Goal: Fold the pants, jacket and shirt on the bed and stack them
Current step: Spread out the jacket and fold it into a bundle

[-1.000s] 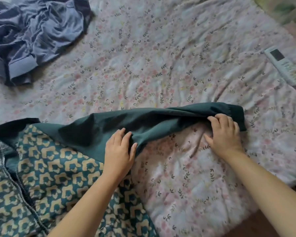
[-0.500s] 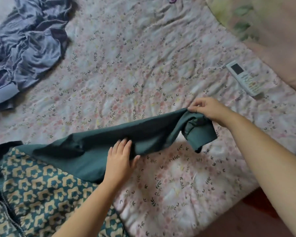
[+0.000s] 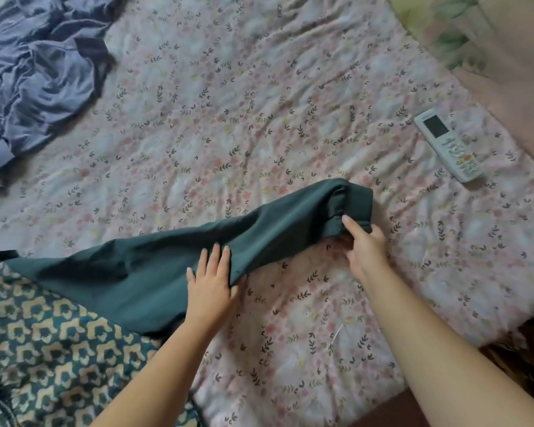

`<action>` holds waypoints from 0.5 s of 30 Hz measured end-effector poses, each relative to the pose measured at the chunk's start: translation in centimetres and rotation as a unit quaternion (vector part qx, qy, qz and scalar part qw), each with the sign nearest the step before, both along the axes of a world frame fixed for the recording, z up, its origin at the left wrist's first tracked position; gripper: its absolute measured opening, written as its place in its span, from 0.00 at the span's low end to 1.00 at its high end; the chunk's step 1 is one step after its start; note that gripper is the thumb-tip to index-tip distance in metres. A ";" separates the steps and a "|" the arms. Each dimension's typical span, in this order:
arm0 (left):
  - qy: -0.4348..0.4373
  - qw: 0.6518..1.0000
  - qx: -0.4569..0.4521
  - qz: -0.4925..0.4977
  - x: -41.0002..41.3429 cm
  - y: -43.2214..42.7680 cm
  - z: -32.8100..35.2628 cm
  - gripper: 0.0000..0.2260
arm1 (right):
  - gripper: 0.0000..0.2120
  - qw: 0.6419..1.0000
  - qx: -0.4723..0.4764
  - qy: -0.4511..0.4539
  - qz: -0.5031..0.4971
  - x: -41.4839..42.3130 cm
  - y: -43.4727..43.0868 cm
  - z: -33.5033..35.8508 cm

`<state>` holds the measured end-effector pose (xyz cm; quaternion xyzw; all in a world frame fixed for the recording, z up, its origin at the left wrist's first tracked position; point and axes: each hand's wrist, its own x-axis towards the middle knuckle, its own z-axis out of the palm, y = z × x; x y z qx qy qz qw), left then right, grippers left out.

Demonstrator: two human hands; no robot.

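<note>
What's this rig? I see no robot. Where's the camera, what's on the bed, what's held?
There is no machine here: a person's two bare hands do the work. The single picture comes from a wide-angle camera worn on the head, looking forward and down. On the flowered bed a green jacket lies at lower left, its patterned lining showing. The left hand presses flat on its sleeve. The right hand has its grip on the cuff end, thumb on top. A crumpled blue garment lies at upper left, and a white remote lies at right.
</note>
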<state>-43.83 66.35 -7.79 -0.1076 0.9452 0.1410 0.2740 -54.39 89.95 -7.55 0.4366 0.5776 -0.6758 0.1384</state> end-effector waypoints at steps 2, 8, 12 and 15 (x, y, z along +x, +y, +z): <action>0.030 0.999 0.033 0.023 0.3 -0.3 0.8 0.36 | 0.15 0.998 0.005 0.064 -0.012 -0.5 -1.8 2.0; 0.156 0.979 0.067 0.111 5.4 -3.3 5.0 0.28 | 0.12 0.971 -0.088 0.185 0.121 1.7 -9.0 10.6; 0.192 0.957 0.081 0.202 11.9 -7.0 8.4 0.19 | 0.13 0.952 -0.168 0.174 0.185 6.8 -15.3 15.4; 0.221 0.932 0.100 0.271 18.0 -10.7 10.7 0.17 | 0.13 0.942 -0.215 0.160 0.200 11.6 -20.0 17.7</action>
